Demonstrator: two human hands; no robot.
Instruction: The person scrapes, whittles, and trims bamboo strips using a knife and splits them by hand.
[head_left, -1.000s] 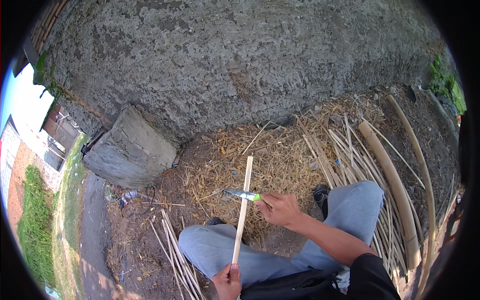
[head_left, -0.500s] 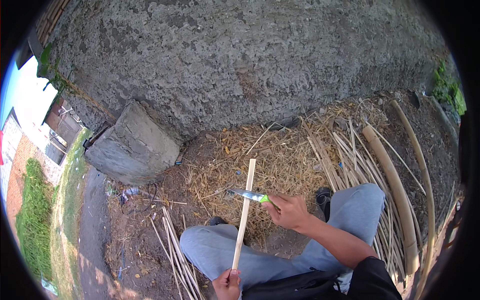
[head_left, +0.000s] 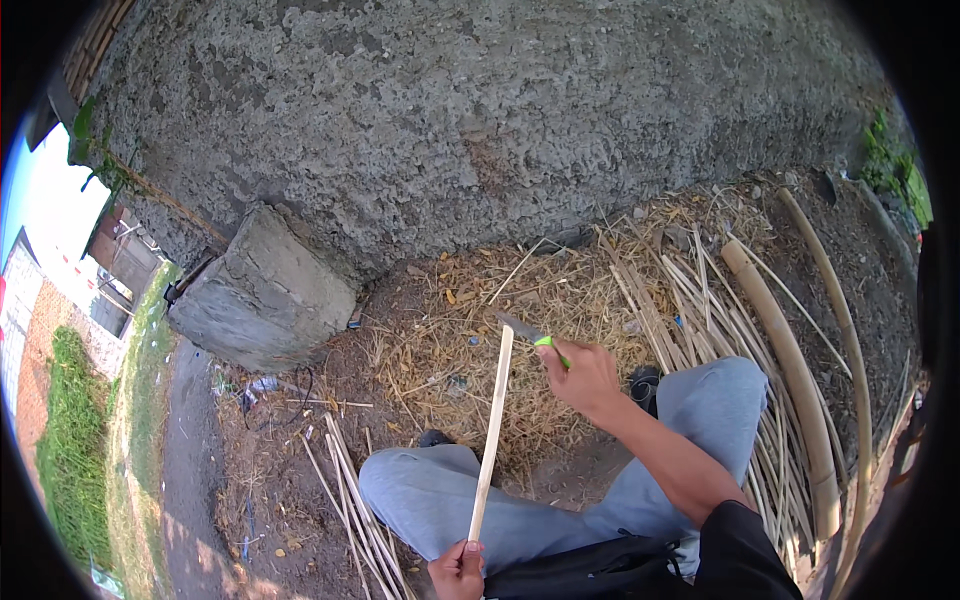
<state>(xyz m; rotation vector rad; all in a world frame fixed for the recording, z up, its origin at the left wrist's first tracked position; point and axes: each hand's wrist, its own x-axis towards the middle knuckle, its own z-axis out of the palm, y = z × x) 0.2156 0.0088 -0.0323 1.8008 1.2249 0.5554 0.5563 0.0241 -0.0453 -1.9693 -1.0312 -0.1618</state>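
My left hand (head_left: 457,571) is closed around the lower end of a pale bamboo strip (head_left: 491,446), which stands slanting up over my lap. My right hand (head_left: 583,379) grips the bright green handle of a knife (head_left: 524,329). The grey blade crosses the strip's top end, its tip pointing left and up. Whether the edge touches the strip I cannot tell. Both my legs, in grey trousers, are bent to either side of the strip.
Many split strips (head_left: 690,340) and a thick bamboo pole (head_left: 785,380) lie on the right. More cut strips (head_left: 355,500) rest by my left knee. Shavings (head_left: 520,370) cover the ground ahead. A concrete block (head_left: 265,295) stands against the rough wall (head_left: 480,130).
The knife has moved up along the strip from its upper part to its top end, and its blade now tilts further upward. My left hand keeps its hold at the bottom.
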